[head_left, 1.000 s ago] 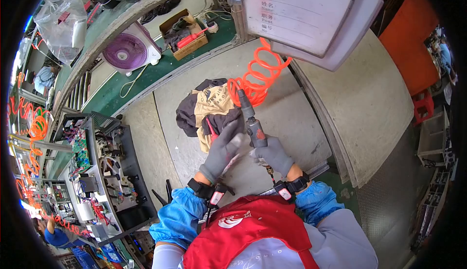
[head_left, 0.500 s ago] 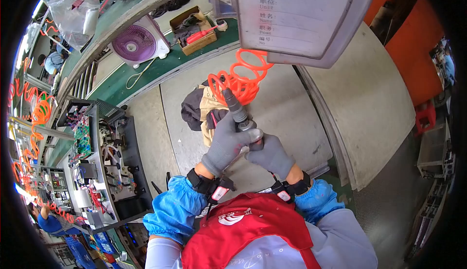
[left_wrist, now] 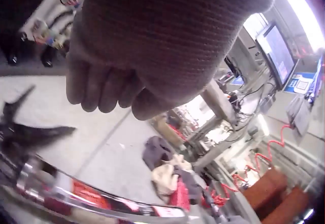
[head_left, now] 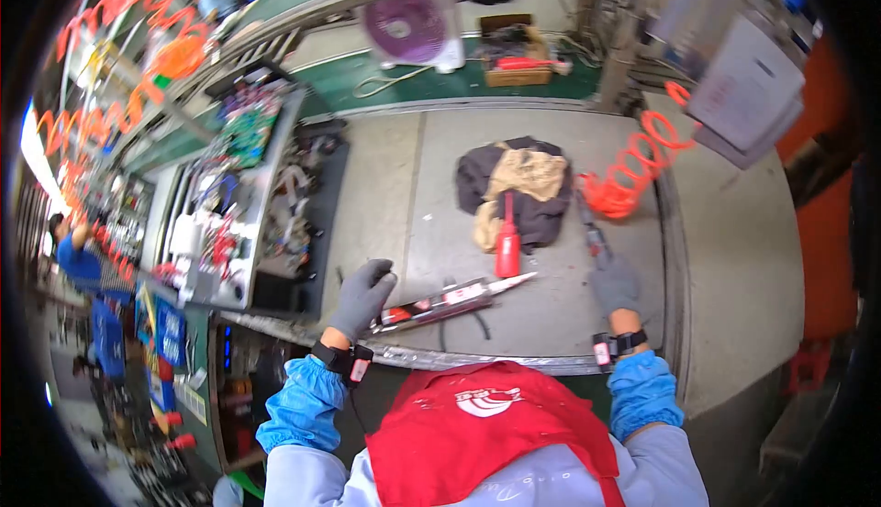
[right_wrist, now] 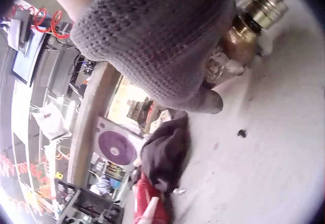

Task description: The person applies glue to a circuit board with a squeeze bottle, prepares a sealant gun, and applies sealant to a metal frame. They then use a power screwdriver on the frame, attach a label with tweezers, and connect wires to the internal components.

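In the head view my right hand [head_left: 615,285] grips a dark air tool [head_left: 595,237] at the right of the grey table; the right wrist view shows that hand [right_wrist: 157,46] beside a brass fitting [right_wrist: 242,40]. My left hand [head_left: 361,300], fingers loosely bent and holding nothing, is over the table's left front. Just right of it lies a sealant gun [head_left: 445,301] with a pale nozzle. A red bottle [head_left: 507,250] rests against a bundled black and tan cloth [head_left: 528,177]. In the left wrist view the hand [left_wrist: 162,41] hangs above the gun [left_wrist: 101,201].
An open chassis with electronics [head_left: 298,200] stands at the left. Behind the table are a purple fan [head_left: 404,28] and a box [head_left: 518,74] of gloves and a red tool. An orange coiled hose [head_left: 633,172] and hanging cards [head_left: 748,89] are at the right.
The head view has shifted. My hands have moved apart: the left has left the air tool, while the right has carried it rightward. The sealant gun and whole red bottle now show.
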A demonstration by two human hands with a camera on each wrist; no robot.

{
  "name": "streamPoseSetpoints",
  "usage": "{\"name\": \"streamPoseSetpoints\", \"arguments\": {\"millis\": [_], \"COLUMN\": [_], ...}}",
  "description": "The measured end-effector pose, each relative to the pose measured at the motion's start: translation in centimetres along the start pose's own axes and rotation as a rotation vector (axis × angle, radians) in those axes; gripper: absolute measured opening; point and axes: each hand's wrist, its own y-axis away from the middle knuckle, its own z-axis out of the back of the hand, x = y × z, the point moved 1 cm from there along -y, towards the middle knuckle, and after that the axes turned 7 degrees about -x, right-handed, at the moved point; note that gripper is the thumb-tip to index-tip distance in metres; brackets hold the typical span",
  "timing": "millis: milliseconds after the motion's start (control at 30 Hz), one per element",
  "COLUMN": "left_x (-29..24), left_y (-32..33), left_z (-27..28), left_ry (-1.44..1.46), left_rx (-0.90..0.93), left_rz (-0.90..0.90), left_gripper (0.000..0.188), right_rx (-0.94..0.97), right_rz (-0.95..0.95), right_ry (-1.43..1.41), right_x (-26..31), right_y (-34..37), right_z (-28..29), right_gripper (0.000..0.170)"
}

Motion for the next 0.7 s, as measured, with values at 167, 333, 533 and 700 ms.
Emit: {"name": "streamPoseSetpoints", "arguments": {"millis": [167, 333, 533, 700], "left_x": [4.6, 5.5, 5.5, -2.2], "left_y": [3.2, 2.8, 0.9, 1.9], "left_z": [4.5, -2.5, -3.1, 5.7], "left_ry": [-0.431, -0.705, -0.578, -0.074], "left_rx": [0.037, 0.49, 0.535, 0.492], "left_rz": [-0.202, -0.339, -0.381, -0.407], "left_gripper": [0.047, 0.047, 0.046, 0.059], "right_rx": [-0.109, -0.34, -0.317, -0.064], "right_rz": [-0.062, 0.043, 0.082, 0.086], "right_ry": [0.091, 0.029, -0.266, -0.686], "right_x": [-3.2, 1.9, 7.7, 15.2], "right_y": [-0.8, 4.1, 15.2, 23.5], "right_z": [-2.3, 0.1, -0.1, 0.1], "right_gripper": [0.05, 0.053, 0.046, 0.036]}}
